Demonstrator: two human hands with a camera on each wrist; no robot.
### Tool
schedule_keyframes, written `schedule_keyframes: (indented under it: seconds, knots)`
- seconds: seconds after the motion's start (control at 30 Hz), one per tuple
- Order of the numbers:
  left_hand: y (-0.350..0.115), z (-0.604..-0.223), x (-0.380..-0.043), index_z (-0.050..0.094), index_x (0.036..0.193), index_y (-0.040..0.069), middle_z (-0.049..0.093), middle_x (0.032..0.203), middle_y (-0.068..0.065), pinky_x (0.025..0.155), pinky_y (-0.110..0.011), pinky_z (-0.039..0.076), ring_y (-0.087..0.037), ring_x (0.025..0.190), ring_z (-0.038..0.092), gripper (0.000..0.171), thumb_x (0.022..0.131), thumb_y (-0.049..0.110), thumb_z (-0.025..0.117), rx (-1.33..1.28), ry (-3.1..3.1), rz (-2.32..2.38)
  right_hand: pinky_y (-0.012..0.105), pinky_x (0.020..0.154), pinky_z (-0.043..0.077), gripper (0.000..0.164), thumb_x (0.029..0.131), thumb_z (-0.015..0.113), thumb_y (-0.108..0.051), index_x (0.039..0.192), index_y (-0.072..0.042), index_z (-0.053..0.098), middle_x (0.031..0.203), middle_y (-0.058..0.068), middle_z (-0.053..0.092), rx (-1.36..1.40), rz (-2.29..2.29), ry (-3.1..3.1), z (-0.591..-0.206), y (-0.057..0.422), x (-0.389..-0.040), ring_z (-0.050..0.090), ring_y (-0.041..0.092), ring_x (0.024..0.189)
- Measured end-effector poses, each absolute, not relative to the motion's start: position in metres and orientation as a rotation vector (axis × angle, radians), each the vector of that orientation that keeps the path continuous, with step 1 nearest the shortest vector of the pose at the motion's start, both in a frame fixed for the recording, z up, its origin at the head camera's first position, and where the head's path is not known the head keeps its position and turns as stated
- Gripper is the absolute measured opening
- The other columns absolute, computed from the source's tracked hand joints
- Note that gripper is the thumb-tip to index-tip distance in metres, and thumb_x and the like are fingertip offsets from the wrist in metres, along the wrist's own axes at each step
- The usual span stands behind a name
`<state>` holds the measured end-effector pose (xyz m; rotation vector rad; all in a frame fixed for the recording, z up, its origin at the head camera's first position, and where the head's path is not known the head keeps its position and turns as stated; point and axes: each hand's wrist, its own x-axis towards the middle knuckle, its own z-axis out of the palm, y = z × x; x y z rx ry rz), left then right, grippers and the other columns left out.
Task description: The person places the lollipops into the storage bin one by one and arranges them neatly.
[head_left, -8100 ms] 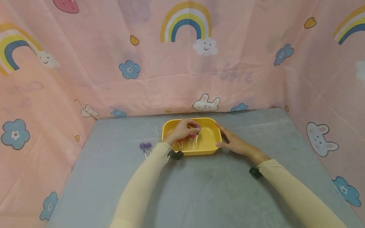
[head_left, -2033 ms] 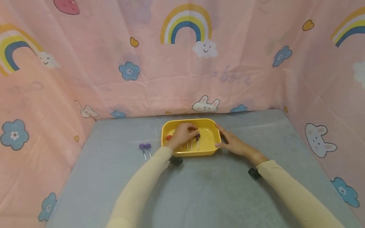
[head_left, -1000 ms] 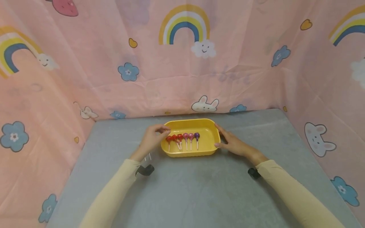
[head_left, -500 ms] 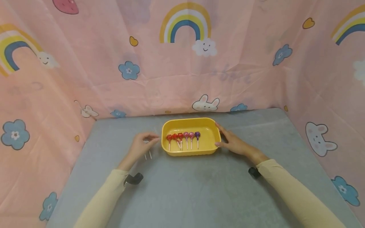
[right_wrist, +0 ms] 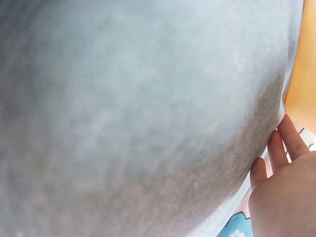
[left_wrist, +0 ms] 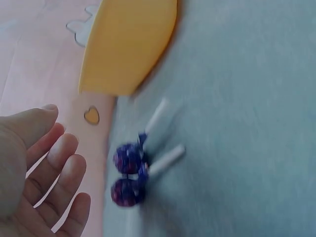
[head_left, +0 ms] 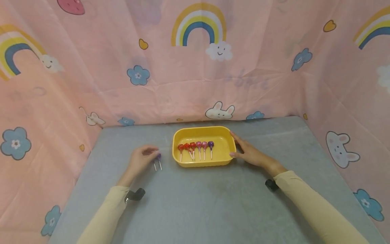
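Observation:
My left hand (head_left: 140, 161) hovers beside two purple-wrapped lollipops on the table, left of the yellow tray (head_left: 224, 149). Its fingers are loosely bent with nothing between them. In the left wrist view both purple lollipops (left_wrist: 128, 159) lie side by side, their white sticks angled away, apart from the fingers. My right hand (head_left: 251, 153) rests against the tray's right end, thumb and fingers spread along it. Inside the tray, a row runs from three red lollipops (head_left: 187, 146) through two pink ones (head_left: 199, 144) to a purple one (head_left: 211, 144), sticks pointing toward me.
A grey cloth-covered table (head_left: 207, 203) carries everything. Pink printed curtain (head_left: 182, 81) encloses it at the back and on both sides. The tray stands near the table's back edge. Each wrist wears a black camera.
The purple lollipop formerly in my left hand lies in the tray's row. That hand has left the tray and moved left to the two purple lollipops. My right hand has stayed put.

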<state>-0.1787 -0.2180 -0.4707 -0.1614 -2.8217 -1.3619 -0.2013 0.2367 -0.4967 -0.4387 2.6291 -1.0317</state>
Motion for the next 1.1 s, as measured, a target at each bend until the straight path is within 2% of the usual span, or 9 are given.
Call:
schedule_keyframes:
  seconds: [0.23,0.47,0.8,1.1]
  knots:
    - [-0.235,-0.479,-0.182,0.072,0.112,0.007,0.074,0.1,-0.014,0.08,-0.025,0.053,-0.022,0.091,0.068,0.024,0.092,0.022,0.07,-0.139,-2.746,-1.326,0.071,0.117,0.018,0.095,0.092,0.064,-0.051,0.157,-0.043,-0.004,0.165,0.012,0.023,-0.432,-1.025,2.629,-0.498,0.236,-0.201,0.026,0.039,0.147]
    - [-0.244,-0.493,-0.186,0.071,0.112,0.005,0.073,0.105,-0.016,0.084,-0.031,0.055,-0.027,0.096,0.068,0.027,0.091,0.023,0.072,-0.129,-2.763,-1.298,0.071,0.117,0.018,0.095,0.092,0.065,-0.049,0.158,-0.041,-0.003,0.165,0.013,0.024,-0.462,-1.02,2.649,-0.499,0.237,-0.202,0.026,0.04,0.147]
    - [-0.252,-0.511,-0.189,0.07,0.111,0.005,0.072,0.092,-0.013,0.067,-0.02,0.049,-0.012,0.075,0.06,0.031,0.086,0.021,0.077,-0.128,-2.823,-1.252,0.071,0.117,0.018,0.095,0.092,0.064,-0.049,0.158,-0.038,-0.003,0.165,0.012,0.023,-0.458,-1.035,2.648,-0.5,0.238,-0.201,0.025,0.04,0.147]
    - [-0.251,-0.514,-0.189,0.071,0.11,0.003,0.071,0.088,-0.012,0.066,-0.023,0.05,-0.014,0.074,0.061,0.033,0.084,0.02,0.078,-0.158,-2.858,-1.193,0.071,0.117,0.02,0.095,0.093,0.064,-0.049,0.158,-0.041,-0.004,0.165,0.012,0.025,-0.464,-1.032,2.647,-0.5,0.238,-0.201,0.027,0.039,0.146]
